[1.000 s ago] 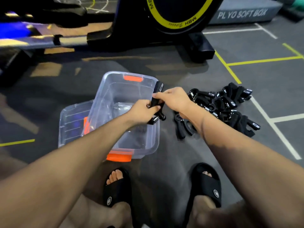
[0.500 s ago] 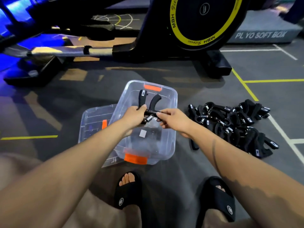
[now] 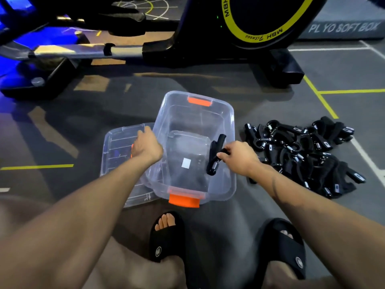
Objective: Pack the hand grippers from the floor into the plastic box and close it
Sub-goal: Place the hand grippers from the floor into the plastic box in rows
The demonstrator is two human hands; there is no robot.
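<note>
Fingers of the right hand pinched one black hand gripper with a steel coil spring, holding it just inside the right wall of the clear plastic box with orange latches, handles pointing toward twelve o'clock and spring toward six. The box sat open on the dark grey gym floor at the middle of the view, and only a white sticker showed through its bottom. At nine o'clock from the box the left hand lay over the box's left rim, where the clear plastic lid lay flat and partly tucked beneath the box; the fingers were turned away from the camera, so whether they gripped the rim or merely rested on it could not be told. At three o'clock, apart from the box, the heap of black hand grippers lay on the floor beside painted white and yellow lines. At twelve o'clock stood a black exercise machine with a yellow-ringed flywheel. At six o'clock two feet in black slide sandals rested on the floor.
</note>
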